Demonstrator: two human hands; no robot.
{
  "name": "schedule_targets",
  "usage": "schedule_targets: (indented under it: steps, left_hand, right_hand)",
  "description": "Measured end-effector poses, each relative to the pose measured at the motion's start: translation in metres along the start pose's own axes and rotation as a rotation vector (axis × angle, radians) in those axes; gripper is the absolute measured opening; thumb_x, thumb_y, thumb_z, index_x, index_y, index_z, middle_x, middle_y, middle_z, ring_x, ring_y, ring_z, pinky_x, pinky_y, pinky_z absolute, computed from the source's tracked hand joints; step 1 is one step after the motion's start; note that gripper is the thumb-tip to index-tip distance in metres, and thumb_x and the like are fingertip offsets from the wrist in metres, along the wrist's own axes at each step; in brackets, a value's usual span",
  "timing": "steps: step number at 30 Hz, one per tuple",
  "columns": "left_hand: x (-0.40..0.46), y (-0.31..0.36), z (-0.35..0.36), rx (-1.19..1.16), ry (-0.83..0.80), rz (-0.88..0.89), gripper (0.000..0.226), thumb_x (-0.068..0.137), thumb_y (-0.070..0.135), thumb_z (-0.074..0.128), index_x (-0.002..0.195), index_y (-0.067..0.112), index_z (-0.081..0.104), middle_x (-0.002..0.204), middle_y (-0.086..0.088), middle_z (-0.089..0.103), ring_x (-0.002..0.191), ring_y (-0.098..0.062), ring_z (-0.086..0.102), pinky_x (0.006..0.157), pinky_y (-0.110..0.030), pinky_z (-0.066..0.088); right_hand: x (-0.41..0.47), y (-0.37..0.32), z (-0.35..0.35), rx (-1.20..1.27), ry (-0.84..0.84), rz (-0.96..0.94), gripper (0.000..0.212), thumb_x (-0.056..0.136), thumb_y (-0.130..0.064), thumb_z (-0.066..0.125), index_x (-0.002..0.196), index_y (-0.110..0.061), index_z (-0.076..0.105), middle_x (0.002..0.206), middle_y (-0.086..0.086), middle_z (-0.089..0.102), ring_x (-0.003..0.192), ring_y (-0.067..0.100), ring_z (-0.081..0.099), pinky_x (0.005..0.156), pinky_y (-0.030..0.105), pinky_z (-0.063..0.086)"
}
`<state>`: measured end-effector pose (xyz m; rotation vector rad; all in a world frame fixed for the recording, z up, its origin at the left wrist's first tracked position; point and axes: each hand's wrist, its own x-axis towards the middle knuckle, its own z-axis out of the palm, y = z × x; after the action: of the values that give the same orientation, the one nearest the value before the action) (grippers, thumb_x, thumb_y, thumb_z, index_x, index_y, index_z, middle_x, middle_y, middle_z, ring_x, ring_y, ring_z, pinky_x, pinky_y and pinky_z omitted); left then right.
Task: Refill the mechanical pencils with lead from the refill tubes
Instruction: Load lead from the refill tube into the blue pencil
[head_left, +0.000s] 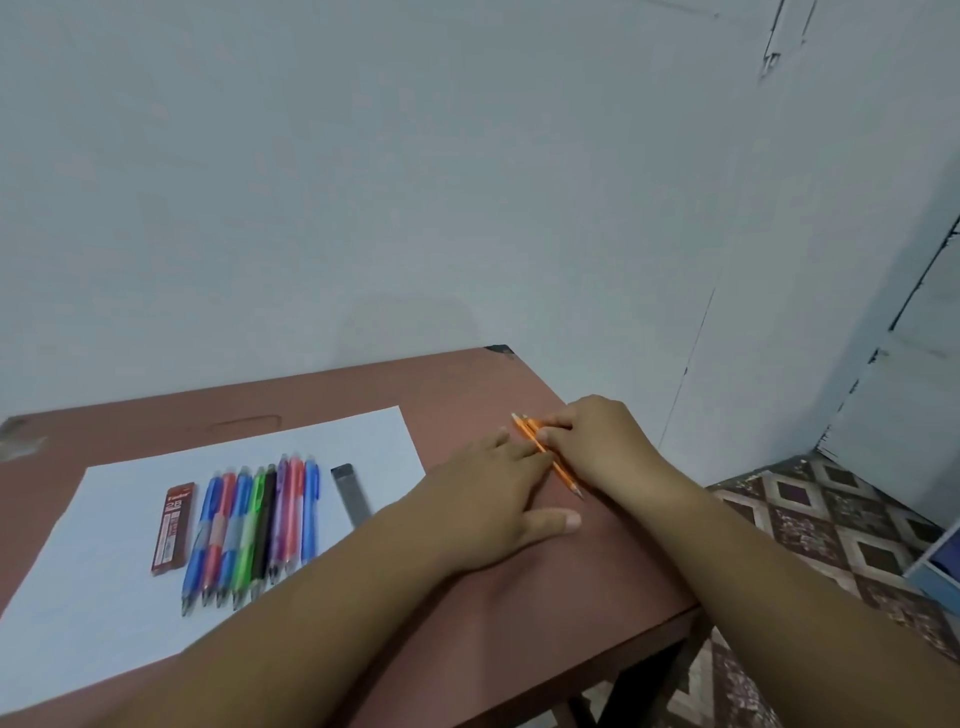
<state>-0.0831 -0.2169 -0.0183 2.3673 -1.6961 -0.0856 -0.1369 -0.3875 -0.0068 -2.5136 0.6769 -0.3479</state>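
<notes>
Two bare hands work at the right end of a reddish-brown wooden table (519, 597) that I see pushed against a pale blue-white wall (363, 182), with patterned brown diamond floor tiles (831, 530) showing beyond its right edge. One white sheet of paper (130, 597) covers the table's left part. On it I count nine plastic mechanical pencils (249, 530) side by side, touching, in blue, red, green, black and purple. Just to their left lies one dark red lead refill case (174, 527) marked 2B; just to their right lies one grey refill tube (351, 493). Off the paper, what look like two thin orange pencils (545, 452) lie together on the bare wood. My right hand (597, 436) pinches them with curled fingertips; my left hand (498, 493) lies flat, straight fingers touching them.
</notes>
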Motion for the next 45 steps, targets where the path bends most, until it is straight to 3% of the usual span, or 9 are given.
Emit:
schedule_targets:
  steps: [7, 11, 17, 24, 29, 34, 37, 39, 45]
  left_hand:
    - [-0.020, -0.010, -0.006, 0.017, -0.006, -0.040, 0.068, 0.096, 0.068, 0.039, 0.151, 0.028, 0.037, 0.156, 0.008, 0.039, 0.144, -0.016, 0.027, 0.115, -0.034, 0.026]
    - [-0.024, -0.015, -0.013, -0.013, 0.008, -0.064, 0.067, 0.097, 0.067, 0.041, 0.154, 0.032, 0.032, 0.160, 0.012, 0.033, 0.148, -0.017, 0.023, 0.115, -0.033, 0.024]
    - [-0.026, -0.025, -0.020, -0.001, -0.015, -0.115, 0.067, 0.094, 0.072, 0.039, 0.138, 0.023, 0.051, 0.149, 0.008, 0.046, 0.148, -0.016, 0.024, 0.114, -0.035, 0.029]
    - [-0.057, -0.044, -0.039, 0.018, -0.040, -0.176, 0.071, 0.092, 0.072, 0.038, 0.144, 0.025, 0.047, 0.152, 0.008, 0.044, 0.144, -0.011, 0.029, 0.114, -0.030, 0.028]
    - [-0.108, -0.075, -0.060, 0.042, -0.033, -0.299, 0.077, 0.086, 0.075, 0.037, 0.154, 0.040, 0.031, 0.161, 0.024, 0.025, 0.150, 0.000, 0.012, 0.117, -0.021, 0.012]
    - [-0.168, -0.110, -0.070, 0.077, 0.032, -0.419, 0.101, 0.067, 0.098, 0.013, 0.152, 0.046, 0.032, 0.159, 0.023, 0.028, 0.147, 0.002, 0.018, 0.117, -0.025, 0.019]
    - [-0.194, -0.120, -0.071, 0.101, 0.022, -0.488, 0.103, 0.063, 0.098, 0.012, 0.152, 0.049, 0.028, 0.160, 0.026, 0.021, 0.146, 0.002, 0.017, 0.117, -0.027, 0.021]
    - [-0.209, -0.128, -0.070, 0.084, 0.030, -0.514, 0.099, 0.063, 0.101, 0.016, 0.151, 0.055, 0.024, 0.159, 0.031, 0.012, 0.145, 0.005, 0.014, 0.118, -0.029, 0.022]
    - [-0.232, -0.140, -0.065, -0.029, -0.027, -0.565, 0.098, 0.060, 0.103, 0.022, 0.148, 0.061, 0.014, 0.157, 0.035, 0.001, 0.147, 0.007, 0.007, 0.120, -0.024, 0.013]
  right_hand:
    - [-0.003, -0.010, 0.012, -0.022, 0.000, -0.064, 0.026, 0.102, -0.032, 0.057, 0.120, -0.029, 0.075, 0.079, -0.010, 0.063, 0.062, 0.008, 0.062, 0.058, 0.024, 0.048]
    - [-0.007, -0.017, 0.012, -0.054, -0.006, -0.089, 0.027, 0.102, -0.031, 0.054, 0.117, -0.031, 0.076, 0.085, -0.006, 0.068, 0.073, 0.013, 0.066, 0.068, 0.030, 0.056]
    - [-0.011, -0.016, 0.008, -0.062, -0.002, -0.110, 0.031, 0.104, -0.033, 0.050, 0.124, -0.027, 0.074, 0.097, -0.004, 0.070, 0.080, 0.007, 0.059, 0.066, 0.018, 0.043]
    - [-0.010, -0.022, 0.009, -0.123, 0.056, -0.157, 0.036, 0.103, -0.031, 0.050, 0.100, -0.006, 0.075, 0.091, 0.012, 0.069, 0.082, 0.025, 0.066, 0.074, 0.036, 0.053]
    - [-0.003, -0.038, 0.021, -0.168, 0.049, -0.332, 0.027, 0.100, -0.028, 0.053, 0.102, -0.013, 0.075, 0.095, -0.001, 0.071, 0.097, 0.018, 0.062, 0.087, 0.033, 0.051]
    - [-0.009, -0.069, 0.035, -0.063, -0.115, -0.471, 0.026, 0.095, -0.033, 0.064, 0.118, -0.028, 0.072, 0.095, -0.019, 0.058, 0.091, 0.002, 0.057, 0.087, 0.026, 0.050]
    - [-0.015, -0.093, 0.044, -0.034, -0.207, -0.473, 0.048, 0.085, -0.050, 0.068, 0.131, -0.040, 0.061, 0.110, -0.025, 0.059, 0.097, -0.003, 0.058, 0.094, 0.035, 0.050]
    - [-0.021, -0.110, 0.044, -0.093, -0.349, -0.474, 0.077, 0.081, -0.062, 0.071, 0.149, -0.051, 0.037, 0.133, -0.035, 0.049, 0.119, -0.006, 0.047, 0.099, 0.028, 0.035]
    - [-0.032, -0.133, 0.056, -0.151, -0.627, -0.544, 0.126, 0.068, -0.069, 0.081, 0.156, -0.051, -0.008, 0.164, -0.017, 0.015, 0.150, 0.009, 0.015, 0.116, 0.037, 0.027]
